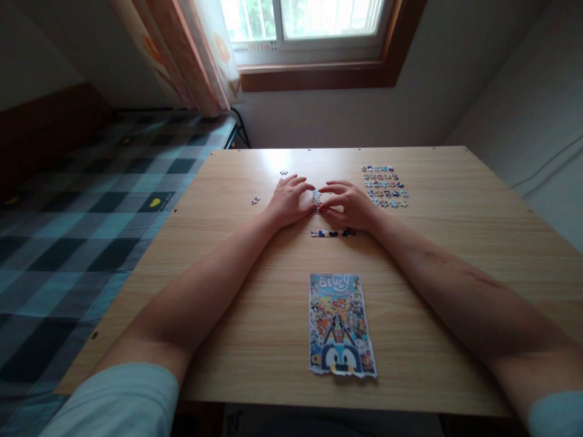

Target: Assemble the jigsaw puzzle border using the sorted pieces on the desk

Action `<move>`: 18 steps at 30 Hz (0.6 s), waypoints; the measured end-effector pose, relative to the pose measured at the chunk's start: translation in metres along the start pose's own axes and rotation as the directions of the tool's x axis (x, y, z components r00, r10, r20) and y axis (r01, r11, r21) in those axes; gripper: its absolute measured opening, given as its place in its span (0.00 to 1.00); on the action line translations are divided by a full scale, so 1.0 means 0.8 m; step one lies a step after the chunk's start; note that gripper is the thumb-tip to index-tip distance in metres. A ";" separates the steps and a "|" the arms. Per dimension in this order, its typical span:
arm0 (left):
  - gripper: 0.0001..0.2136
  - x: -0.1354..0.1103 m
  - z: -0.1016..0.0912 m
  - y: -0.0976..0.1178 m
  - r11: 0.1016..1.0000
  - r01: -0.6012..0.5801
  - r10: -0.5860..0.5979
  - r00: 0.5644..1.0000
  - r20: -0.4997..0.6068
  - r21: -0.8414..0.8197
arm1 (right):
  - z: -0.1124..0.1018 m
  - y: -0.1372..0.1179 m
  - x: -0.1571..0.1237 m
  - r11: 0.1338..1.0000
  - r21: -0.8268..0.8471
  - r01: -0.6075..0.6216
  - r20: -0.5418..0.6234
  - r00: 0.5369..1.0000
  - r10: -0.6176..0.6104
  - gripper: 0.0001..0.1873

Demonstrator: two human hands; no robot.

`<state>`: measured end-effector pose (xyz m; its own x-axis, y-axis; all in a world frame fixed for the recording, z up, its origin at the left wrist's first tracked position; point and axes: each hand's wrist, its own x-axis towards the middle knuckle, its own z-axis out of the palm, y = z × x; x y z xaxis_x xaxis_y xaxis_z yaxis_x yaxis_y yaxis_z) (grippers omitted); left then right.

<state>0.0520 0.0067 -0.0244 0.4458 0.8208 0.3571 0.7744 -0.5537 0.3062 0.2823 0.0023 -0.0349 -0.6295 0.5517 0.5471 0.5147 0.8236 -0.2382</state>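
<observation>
A short upright strip of jigsaw pieces (317,197) lies on the table between my two hands. From its left side, my left hand (291,200) grips it with curved fingers, the thumb at its lower end. My right hand (350,206) holds it from the right, thumb and fingertips bent in close. Just below is a joined row of dark and light jigsaw pieces (330,233), its right end near my right wrist. Fingertips partly cover the strip, so single pieces are hard to make out.
Several rows of loose jigsaw pieces (385,187) lie to the right. A few pieces (255,200) sit at left, with another small group (283,173) farther back. A Bluey picture sheet (341,328) lies in front on the wooden table (255,315). A checked bed (104,212) stands left.
</observation>
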 end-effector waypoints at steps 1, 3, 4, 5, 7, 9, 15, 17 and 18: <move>0.19 0.000 0.000 0.000 1.000 -0.003 0.003 1.000 -0.001 -0.004 | 0.000 0.000 0.000 1.000 -0.006 0.003 -0.008 1.000 -0.003 0.06; 0.19 0.000 -0.001 -0.001 1.000 -0.008 0.008 1.000 -0.006 -0.016 | -0.001 -0.001 0.000 1.000 -0.026 0.000 -0.040 0.999 -0.001 0.06; 0.19 0.000 -0.001 -0.001 1.000 -0.007 0.007 1.000 -0.012 -0.026 | -0.002 -0.002 0.000 0.999 -0.037 -0.008 -0.062 0.998 0.005 0.05; 0.18 0.000 -0.002 -0.001 0.999 -0.005 0.005 1.000 -0.019 -0.038 | -0.002 -0.003 0.000 0.999 -0.047 -0.017 -0.086 0.996 0.013 0.05; 0.16 0.001 -0.003 -0.002 0.998 -0.005 0.003 0.999 -0.036 -0.069 | -0.004 -0.004 0.001 0.998 -0.057 -0.039 -0.123 0.992 0.032 0.05; 0.14 0.002 -0.005 -0.003 0.995 -0.013 0.007 0.998 -0.062 -0.097 | -0.005 -0.005 0.001 0.997 -0.057 -0.053 -0.139 0.989 0.045 0.05; 0.09 0.003 -0.009 0.001 0.992 -0.003 -0.021 0.982 -0.187 -0.128 | -0.003 0.000 0.000 0.996 -0.057 -0.061 -0.133 0.990 0.053 0.05; 0.09 0.004 -0.010 0.002 0.992 0.007 -0.036 0.973 -0.228 -0.127 | -0.002 0.002 -0.001 0.997 -0.045 -0.064 -0.128 0.990 0.057 0.05; 0.10 0.004 -0.011 0.002 0.992 0.012 -0.043 0.968 -0.247 -0.127 | -0.002 0.002 -0.001 0.997 -0.038 -0.065 -0.126 0.990 0.060 0.05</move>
<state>0.0508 0.0072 -0.0151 0.2870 0.7841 0.5504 0.7162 -0.5572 0.4203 0.2845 0.0031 -0.0347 -0.5191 0.5789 0.6288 0.5767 0.7802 -0.2423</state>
